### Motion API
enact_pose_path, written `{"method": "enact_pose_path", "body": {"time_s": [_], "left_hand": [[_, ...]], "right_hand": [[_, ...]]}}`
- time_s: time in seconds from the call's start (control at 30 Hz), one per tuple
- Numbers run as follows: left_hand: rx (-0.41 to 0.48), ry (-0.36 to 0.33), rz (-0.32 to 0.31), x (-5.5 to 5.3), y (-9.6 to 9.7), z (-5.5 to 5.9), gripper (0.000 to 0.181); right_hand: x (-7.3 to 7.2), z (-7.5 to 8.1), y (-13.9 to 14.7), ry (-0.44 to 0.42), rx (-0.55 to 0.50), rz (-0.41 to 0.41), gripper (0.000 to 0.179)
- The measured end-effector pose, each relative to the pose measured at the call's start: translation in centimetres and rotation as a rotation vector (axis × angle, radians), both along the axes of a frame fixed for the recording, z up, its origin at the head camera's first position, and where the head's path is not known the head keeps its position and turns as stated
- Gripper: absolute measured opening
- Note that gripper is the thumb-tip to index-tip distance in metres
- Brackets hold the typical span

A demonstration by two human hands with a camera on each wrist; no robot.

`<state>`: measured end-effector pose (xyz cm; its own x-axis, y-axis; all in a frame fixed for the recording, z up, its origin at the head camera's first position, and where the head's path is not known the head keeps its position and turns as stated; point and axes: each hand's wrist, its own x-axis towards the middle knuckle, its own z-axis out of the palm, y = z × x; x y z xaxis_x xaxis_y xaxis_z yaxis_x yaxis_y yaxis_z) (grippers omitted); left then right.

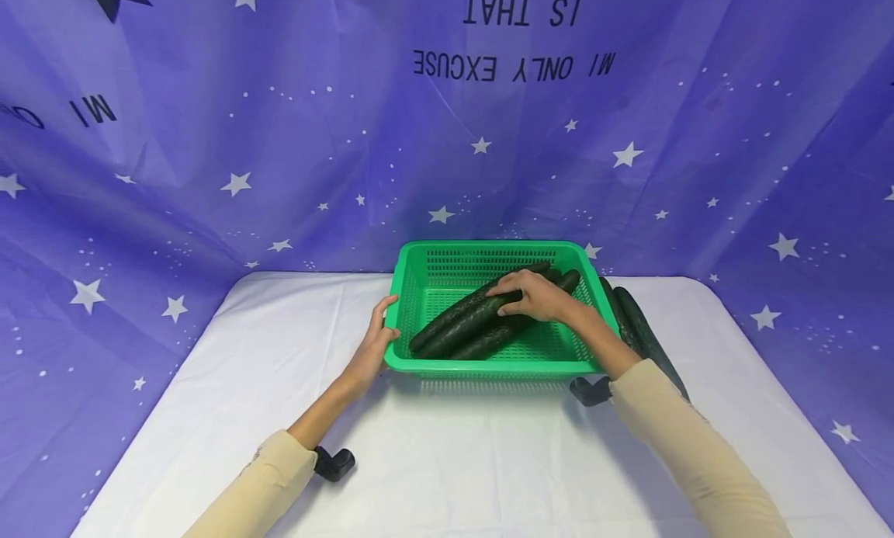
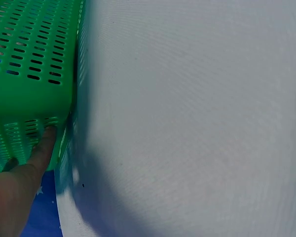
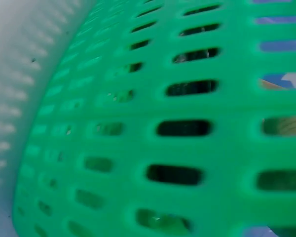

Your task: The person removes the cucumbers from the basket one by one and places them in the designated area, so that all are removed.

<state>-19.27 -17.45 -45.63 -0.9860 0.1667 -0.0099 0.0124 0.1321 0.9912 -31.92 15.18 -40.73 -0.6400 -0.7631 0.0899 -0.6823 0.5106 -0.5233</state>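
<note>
A green plastic basket (image 1: 489, 366) with slotted walls stands on the table, holding dark green cucumbers (image 1: 454, 330) that lie side by side on a slant. My left hand (image 1: 370, 352) grips the basket's left rim. In the left wrist view, one finger of the left hand (image 2: 22, 190) lies against the slotted wall. Inside the basket, my right hand (image 1: 536, 296) is over the cucumbers, its fingers and thumb bent around one of them. The right wrist view shows only the basket wall (image 3: 232, 148) close up, with dark shapes behind the slots; the right hand is hidden there.
Two more cucumbers (image 1: 646, 332) lie on the white tablecloth (image 1: 475, 460) right of the basket, partly behind my right forearm. A purple star-patterned curtain (image 1: 335, 134) rises behind and beside the table. Black wrist cameras (image 1: 335, 464) hang under both forearms.
</note>
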Motion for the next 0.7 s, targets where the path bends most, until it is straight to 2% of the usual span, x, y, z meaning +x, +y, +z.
{"method": "enact_pose_path", "body": {"time_s": [0.2,0.33,0.53,0.7], "left_hand": [[0.022,-0.011,0.007,-0.2,0.0,-0.1,0.063],[0.002,-0.003,0.008,-0.2,0.0,-0.1,0.063],[0.010,-0.035,-0.005,0.0,0.2,0.6,0.064],[-0.013,-0.037,-0.019,1.0,0.5,2.7,0.066]], "right_hand": [[0.9,2.2,0.1,0.126,0.023,-0.040,0.041],[1.8,3.5,0.4,0.165,0.050,-0.048,0.041],[3.0,5.1,1.8,0.099,-0.025,-0.071,0.042],[3.6,6.4,3.5,0.032,-0.104,-0.151,0.042]]}}
